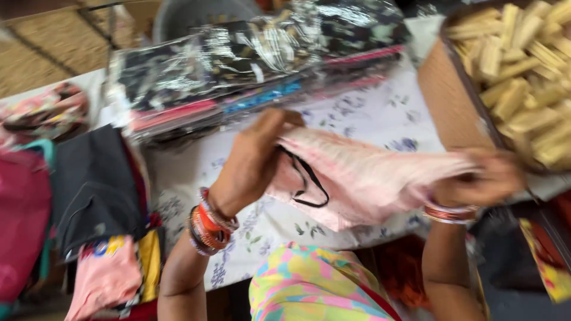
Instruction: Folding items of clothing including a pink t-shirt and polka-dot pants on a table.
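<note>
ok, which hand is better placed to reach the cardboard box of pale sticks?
Right hand, probably. It grips the pink fabric piece just below the cardboard box of pale sticks. The left hand holds the fabric's far end, nearer the plastic-wrapped packets.

- I see a pale pink cloth [363, 178] with thin black straps.
- The table cover [380, 116] is white with blue floral print.
- Bangles [209, 226] — red, orange, silver.
- Plastic-wrapped packets [250, 59]: black patterned, with pink and blue edges.
- Box [452, 101] brown, holding tan sticks [523, 77].
</note>
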